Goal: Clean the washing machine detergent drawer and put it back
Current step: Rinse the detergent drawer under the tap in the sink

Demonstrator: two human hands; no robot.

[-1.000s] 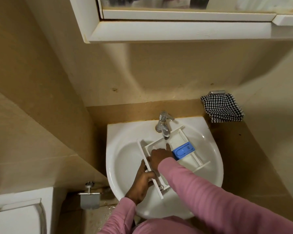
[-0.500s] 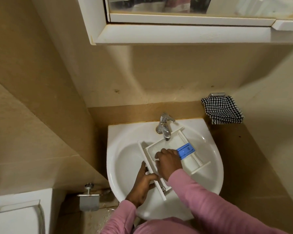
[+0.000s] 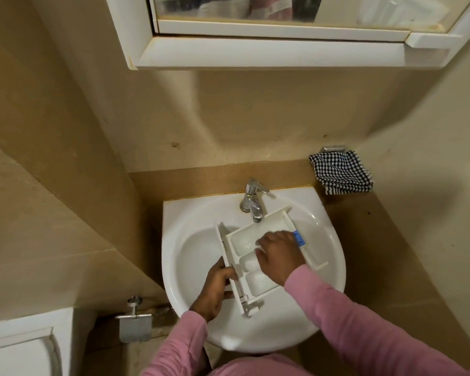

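Blue insert (image 3: 299, 238) mostly hidden under right hand (image 3: 280, 255).

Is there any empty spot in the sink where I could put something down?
Yes: the bare bowl of the sink left of the drawer, and the front rim nearest the person. The middle under the tap is crowded with the drawer, left hand and right hand.

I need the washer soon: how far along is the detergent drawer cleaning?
Done: the drawer is out and lies in the sink below the tap. In hand: the left hand grips its front panel while the right hand presses into its compartments. To do: finishing the scrub, then refitting it; no washing machine is in view.
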